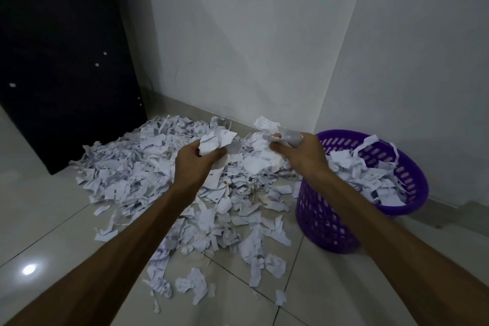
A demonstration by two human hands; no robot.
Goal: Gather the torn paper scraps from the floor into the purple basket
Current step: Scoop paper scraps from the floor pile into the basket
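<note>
Over the pile, from the head view, the left hand (197,160) grips a crumpled wad (215,141) while the right hand (297,152) pinches more scraps (287,136). Below and between both hands, the pile (148,174) covers the floor (53,222); the basket (328,222) stands just right of the right hand, already heaped. Loose pieces could slip from these grips or slide off that heaped top during the carry.

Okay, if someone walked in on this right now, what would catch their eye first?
First, the big heap of torn paper scraps spread over the tiled floor into the corner. Next, the purple basket at the right by the wall, already piled with scraps. Above the heap, the left hand and right hand each grip a crumpled wad.
</note>
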